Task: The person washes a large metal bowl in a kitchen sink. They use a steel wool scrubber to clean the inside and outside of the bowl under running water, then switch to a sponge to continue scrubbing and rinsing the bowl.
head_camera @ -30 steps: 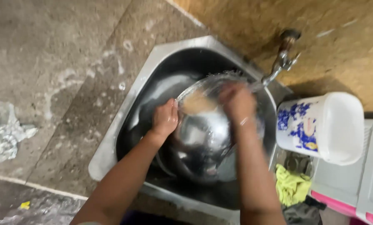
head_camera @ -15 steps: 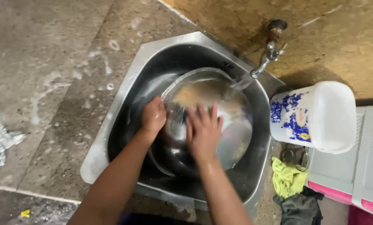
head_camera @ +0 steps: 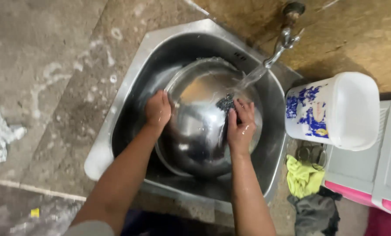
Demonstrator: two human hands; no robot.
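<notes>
A large steel bowl point(head_camera: 200, 126) lies tilted in the steel sink point(head_camera: 130, 83), with water from the tap point(head_camera: 285, 37) running onto its upper part. My left hand point(head_camera: 157, 109) grips the bowl's left rim. My right hand point(head_camera: 240, 124) presses a dark scrubber point(head_camera: 225, 102) against the bowl's surface just below the stream of water. Both forearms are wet and reach in from the bottom of the view.
A white plastic tub with blue print point(head_camera: 333, 109) lies on its side on a white and pink container point(head_camera: 370, 175) to the right. A yellow cloth point(head_camera: 302, 177) and a grey cloth point(head_camera: 313, 212) lie below it. Stone counter point(head_camera: 42, 65) on the left.
My right hand has moved from the bowl's top down and then to the right side, under the water. The left hand stays on the rim.
</notes>
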